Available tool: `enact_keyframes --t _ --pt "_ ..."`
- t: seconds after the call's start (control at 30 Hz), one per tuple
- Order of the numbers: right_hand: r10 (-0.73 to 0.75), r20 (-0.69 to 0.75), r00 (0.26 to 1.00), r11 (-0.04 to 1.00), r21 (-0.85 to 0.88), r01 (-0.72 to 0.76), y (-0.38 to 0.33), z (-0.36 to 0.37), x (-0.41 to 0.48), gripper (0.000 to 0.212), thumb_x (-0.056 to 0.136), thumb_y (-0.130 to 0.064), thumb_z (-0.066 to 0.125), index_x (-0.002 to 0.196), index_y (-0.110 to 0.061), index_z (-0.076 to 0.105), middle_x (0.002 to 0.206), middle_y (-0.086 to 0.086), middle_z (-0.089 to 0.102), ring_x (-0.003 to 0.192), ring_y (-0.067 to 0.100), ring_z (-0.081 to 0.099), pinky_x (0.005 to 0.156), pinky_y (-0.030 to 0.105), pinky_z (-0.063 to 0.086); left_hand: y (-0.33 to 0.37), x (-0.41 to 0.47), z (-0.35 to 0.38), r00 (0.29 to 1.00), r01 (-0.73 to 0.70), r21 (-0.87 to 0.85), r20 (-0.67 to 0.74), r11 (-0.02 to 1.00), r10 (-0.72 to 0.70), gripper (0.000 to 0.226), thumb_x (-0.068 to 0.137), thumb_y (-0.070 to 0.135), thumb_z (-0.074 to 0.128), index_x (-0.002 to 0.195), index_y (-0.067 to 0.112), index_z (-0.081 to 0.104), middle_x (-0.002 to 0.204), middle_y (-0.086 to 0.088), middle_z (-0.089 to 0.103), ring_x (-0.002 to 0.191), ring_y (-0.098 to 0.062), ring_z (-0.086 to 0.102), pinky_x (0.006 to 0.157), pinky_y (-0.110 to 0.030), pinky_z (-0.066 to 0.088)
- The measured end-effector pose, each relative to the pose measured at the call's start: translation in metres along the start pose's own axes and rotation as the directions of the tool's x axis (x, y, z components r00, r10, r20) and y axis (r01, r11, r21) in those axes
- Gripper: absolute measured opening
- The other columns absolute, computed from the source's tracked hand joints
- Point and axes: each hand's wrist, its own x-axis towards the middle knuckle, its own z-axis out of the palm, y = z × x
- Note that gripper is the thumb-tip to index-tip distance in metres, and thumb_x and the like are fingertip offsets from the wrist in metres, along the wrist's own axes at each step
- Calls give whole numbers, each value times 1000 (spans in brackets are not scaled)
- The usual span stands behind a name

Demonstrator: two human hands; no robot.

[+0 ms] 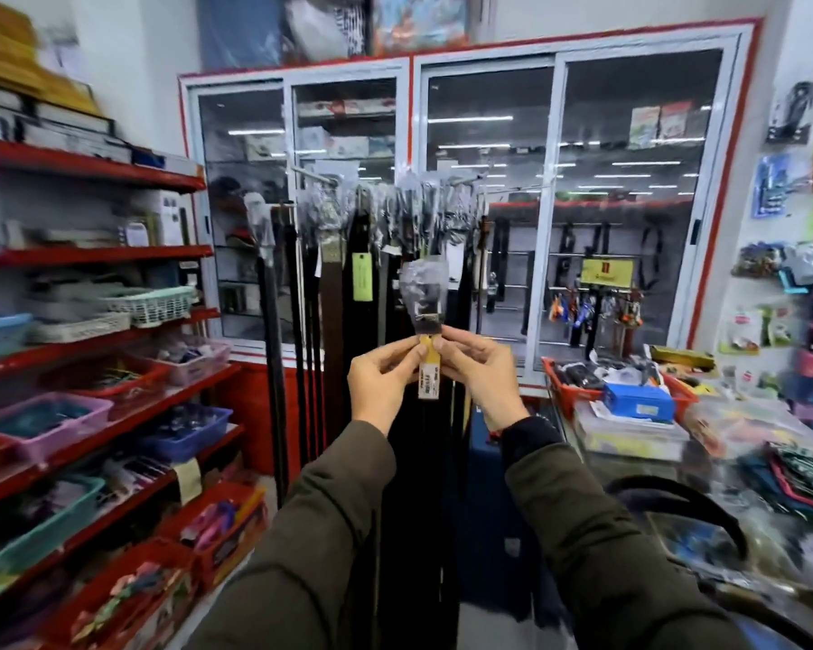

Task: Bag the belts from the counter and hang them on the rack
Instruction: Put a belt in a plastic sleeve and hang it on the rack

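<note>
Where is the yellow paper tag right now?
In the head view, centre frame: the yellow paper tag is pinched between the left hand and right hand, just below the belt's plastic-wrapped buckle.

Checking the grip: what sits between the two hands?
In the head view, the left hand and right hand pinch a yellow tag on the bagged belt.

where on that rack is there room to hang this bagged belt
Judging loosely: the rack looks bare only at its left end, on the prong between the lone bagged belt and the main cluster. From the green tag rightward, bagged buckles crowd together.
</note>
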Motion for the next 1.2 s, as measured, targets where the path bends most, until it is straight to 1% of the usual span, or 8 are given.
enact_keyframes --t 0.23,0.33,0.5,0.63,0.77,0.87,1.07,1.2 --pt "-106 76 991 994 -24 109 -33 84 43 35 87 -8 71 122 -1 68 111 25 73 103 32 72 89 43 60 66 42 -49 994 -72 -50 -91 996 67 32 92 9 71 121 -4 70 114 -21 75 109 -31 73 93 -40 61" --pt "-127 103 987 992 1 127 -46 118 58 36 87 -5 71 122 2 67 109 28 72 95 28 72 82 39 61 94 59 -73 984 -137 13 -117 990 138 32 93 8 70 123 -5 69 114 -23 74 103 -27 73 86 -33 64" --pt "-151 122 981 988 8 152 -67 163 67 34 88 -5 69 121 3 67 95 16 72 74 13 71 60 20 59 132 75 -100 977 -145 45 -151 988 151 33 95 7 67 124 -7 68 118 -26 72 112 -37 70 98 -47 58" --pt "-96 109 989 994 66 89 -83 181 73 32 89 -6 68 118 6 66 93 17 71 70 15 70 56 22 59 158 84 -110 973 -163 68 -153 984 172 32 91 10 72 121 -3 71 111 -23 76 102 -30 74 82 -28 64" --pt "-29 87 996 997 77 22 -89 188 79 25 89 -8 68 110 6 70 95 19 71 73 22 69 55 25 60 168 90 -116 985 -104 33 -137 994 107 31 89 10 74 118 -3 72 110 -24 76 103 -34 75 83 -33 63" --pt "25 98 995 998 61 -31 -83 190 80 11 90 -8 68 98 -1 71 99 22 71 78 26 69 63 30 62 163 91 -120 993 -46 -7 -108 999 45 31 91 9 73 119 -5 71 112 -25 74 86 -27 75 65 -20 63" --pt "52 20 998 999 -1 -52 -71 190 94 25 91 -7 66 112 7 67 110 28 71 88 32 70 77 41 62 152 103 -117 995 17 -4 -101 1000 -18 31 92 9 72 119 -6 71 108 -26 74 69 -16 71 56 -16 60" --pt "-23 -23 999 978 -209 18 -58 188 103 25 93 -3 59 117 1 65 110 25 71 101 36 72 81 43 61 137 114 -112 993 19 64 -117 998 -11 29 95 3 65 123 -5 69 118 -30 71 89 -30 73 83 -37 64"
